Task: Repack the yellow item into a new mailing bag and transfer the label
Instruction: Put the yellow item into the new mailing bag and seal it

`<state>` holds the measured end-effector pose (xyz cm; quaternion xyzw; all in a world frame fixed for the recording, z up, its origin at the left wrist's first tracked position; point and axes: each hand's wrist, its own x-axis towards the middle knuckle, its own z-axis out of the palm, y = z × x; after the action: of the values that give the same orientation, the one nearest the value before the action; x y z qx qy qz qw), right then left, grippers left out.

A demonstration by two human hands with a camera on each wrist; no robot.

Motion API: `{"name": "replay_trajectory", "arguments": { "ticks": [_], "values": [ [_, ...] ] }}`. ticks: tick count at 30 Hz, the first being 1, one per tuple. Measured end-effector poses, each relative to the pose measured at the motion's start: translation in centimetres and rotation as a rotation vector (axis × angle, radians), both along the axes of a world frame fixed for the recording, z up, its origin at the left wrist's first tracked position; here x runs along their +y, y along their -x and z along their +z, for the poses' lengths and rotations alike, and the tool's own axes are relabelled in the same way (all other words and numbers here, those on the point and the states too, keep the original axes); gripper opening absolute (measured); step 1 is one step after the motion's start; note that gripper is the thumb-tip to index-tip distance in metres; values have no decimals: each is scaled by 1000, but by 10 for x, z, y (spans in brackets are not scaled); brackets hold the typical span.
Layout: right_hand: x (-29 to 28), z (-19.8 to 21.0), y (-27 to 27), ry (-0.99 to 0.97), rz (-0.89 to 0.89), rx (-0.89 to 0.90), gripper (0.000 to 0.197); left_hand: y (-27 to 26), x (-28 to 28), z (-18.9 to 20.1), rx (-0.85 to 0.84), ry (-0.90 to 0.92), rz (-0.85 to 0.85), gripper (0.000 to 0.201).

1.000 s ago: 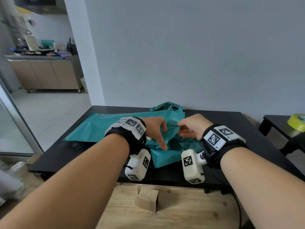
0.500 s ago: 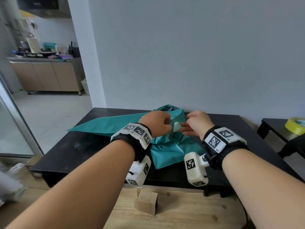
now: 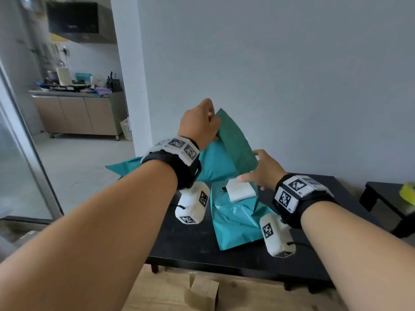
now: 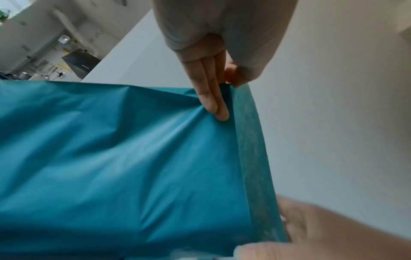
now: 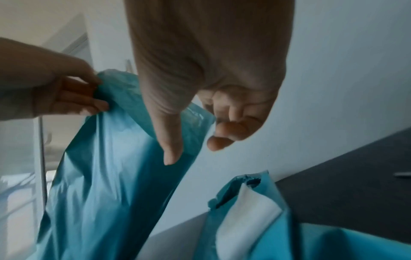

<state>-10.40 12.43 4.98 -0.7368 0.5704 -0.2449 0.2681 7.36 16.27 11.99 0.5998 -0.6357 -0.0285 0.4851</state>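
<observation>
A flat teal mailing bag point(image 3: 226, 151) is lifted above the black worktop point(image 3: 314, 261), its lower part trailing toward the worktop's far left edge. The left hand point(image 3: 199, 124) is raised highest and pinches the bag's upper corner between thumb and fingers point(image 4: 214, 98), which lie straight along the plastic. The right hand point(image 3: 262, 169) sits lower, at the bag's other corner; its fingers point(image 5: 171, 140) are loosely curled with thumb and fingertips apart, close to the edge, and whether they touch it cannot be told.

A second, crumpled teal mailing bag point(image 3: 235, 218) lies on the worktop near its front edge, below the right hand. Its torn mouth faces the wall, and a white label point(image 3: 240, 190) sits on its upper face. The yellow item is not visible; what the crumpled bag holds cannot be told. A small cardboard box point(image 3: 203, 292) stands on the wooden floor in front of the worktop.
</observation>
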Motion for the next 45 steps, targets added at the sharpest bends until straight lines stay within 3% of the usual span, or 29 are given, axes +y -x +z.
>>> {"name": "replay_trajectory", "arguments": {
  "ticks": [3,5,7,10,13,18,21,26,29,32,37,40,43,45],
  "values": [
    [-5,14,-15,-8,-53,-325,26,-10,7,23,85,75,-3,7],
    [-6,32,-26,-14,-101,-549,15,-19,10,35,49,107,33,23],
    [-1,51,-37,17,-77,-660,2,-36,13,46,-8,133,134,24],
    [8,83,-56,123,-36,-739,7,-63,19,66,116,177,226,13],
    [19,115,-78,182,44,-863,8,-78,25,84,336,179,178,9],
    [30,158,-98,276,48,-940,20,-95,32,105,516,264,166,6],
    [31,167,-104,227,68,-980,19,-110,28,99,591,258,188,8],
    [34,164,-112,131,88,-1006,16,-120,29,92,706,302,88,15],
    [34,164,-112,63,93,-1085,12,-116,36,102,656,377,84,11],
    [33,161,-107,-17,56,-1123,7,-105,42,113,497,420,157,18],
    [17,117,-74,-184,-69,-1021,13,-67,35,90,228,306,193,10],
    [5,79,-46,-102,-212,-941,8,-35,24,56,138,162,144,8],
    [2,56,-21,115,-421,-861,19,3,12,30,88,75,103,6],
    [7,53,-6,172,-406,-844,13,28,6,15,30,40,78,9]
  ]
}}
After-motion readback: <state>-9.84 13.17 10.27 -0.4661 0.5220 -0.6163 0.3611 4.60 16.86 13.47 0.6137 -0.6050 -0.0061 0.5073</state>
